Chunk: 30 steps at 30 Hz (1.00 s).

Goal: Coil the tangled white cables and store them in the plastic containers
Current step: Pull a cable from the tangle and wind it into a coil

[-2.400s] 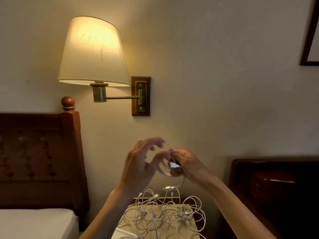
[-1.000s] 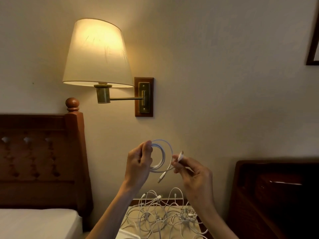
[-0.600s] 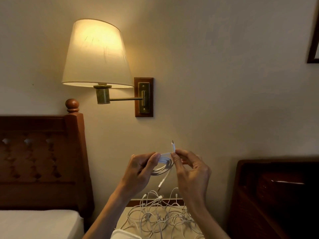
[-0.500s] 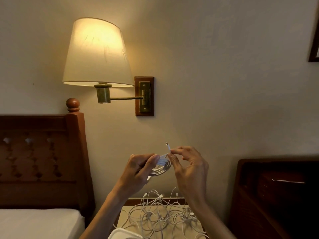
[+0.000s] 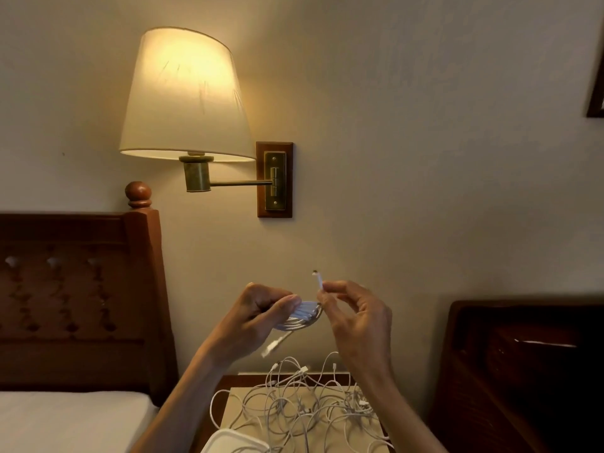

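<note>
Light, springy coiled cable (image 5: 299,317): left hand (image 5: 258,317) pinches the loops together; right hand (image 5: 354,317) pinches what looks like the plug end (image 5: 318,282). Hold across all loops.

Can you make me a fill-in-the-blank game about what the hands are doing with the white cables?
1. The left hand holds a white cable wound into a ____.
2. The right hand pinches the coiled cable near its connector end, which points ____.
3. The tangled cables lie on the nightstand, straight ____ the hands.
4. The wall lamp above the headboard is switched ____.

Missing words: coil; up; below; on
</note>
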Tool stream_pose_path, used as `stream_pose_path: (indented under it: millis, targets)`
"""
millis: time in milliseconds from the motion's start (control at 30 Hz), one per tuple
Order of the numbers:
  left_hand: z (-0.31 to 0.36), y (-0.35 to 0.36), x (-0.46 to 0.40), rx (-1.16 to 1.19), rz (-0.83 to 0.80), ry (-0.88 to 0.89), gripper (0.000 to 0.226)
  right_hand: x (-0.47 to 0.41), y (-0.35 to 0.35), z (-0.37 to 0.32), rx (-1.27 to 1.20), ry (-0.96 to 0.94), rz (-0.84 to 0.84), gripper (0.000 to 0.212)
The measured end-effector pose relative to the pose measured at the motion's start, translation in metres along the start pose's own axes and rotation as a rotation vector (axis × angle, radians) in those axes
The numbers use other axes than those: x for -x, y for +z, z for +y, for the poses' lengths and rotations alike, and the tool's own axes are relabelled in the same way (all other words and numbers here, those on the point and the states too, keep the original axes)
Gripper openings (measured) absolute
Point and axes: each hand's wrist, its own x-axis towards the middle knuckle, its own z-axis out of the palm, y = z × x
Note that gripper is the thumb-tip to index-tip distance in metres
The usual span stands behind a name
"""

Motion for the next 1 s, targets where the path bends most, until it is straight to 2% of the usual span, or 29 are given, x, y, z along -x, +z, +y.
stream_pose_path:
  millis: [67,167,333,500,600,733,833,1000]
  targets:
    - [-0.001,-0.001,0.001,0.014,0.02,0.004,0.045,-0.001,-0.003,-0.003,0.024,-0.063,-0.181,0.014]
    - [-0.005,0.003,0.006,0.021,0.08,-0.003,0.041,-0.011,-0.009,-0.009,0.031,-0.003,-0.432,0.014]
    - [-0.011,0.02,0.011,0.191,0.27,-0.064,0.042,-0.03,-0.02,-0.011,0.015,0.1,-0.634,0.015]
    - [-0.012,0.031,0.009,0.321,0.386,-0.166,0.046,-0.034,-0.027,-0.013,-0.055,0.184,-0.763,0.023]
    - [-0.013,0.039,0.006,0.366,0.455,-0.236,0.038,-0.032,-0.024,-0.011,-0.15,0.273,-0.787,0.027]
    - [-0.019,0.043,0.003,0.349,0.534,-0.286,0.037,-0.026,-0.021,-0.004,-0.391,0.489,-0.693,0.024]
    - [-0.023,0.044,0.003,0.349,0.546,-0.328,0.039,-0.019,-0.019,-0.003,-0.326,0.428,-0.662,0.022]
    - [-0.022,0.051,0.005,0.4,0.501,-0.344,0.039,-0.018,-0.012,0.0,-0.359,0.411,-0.562,0.019]
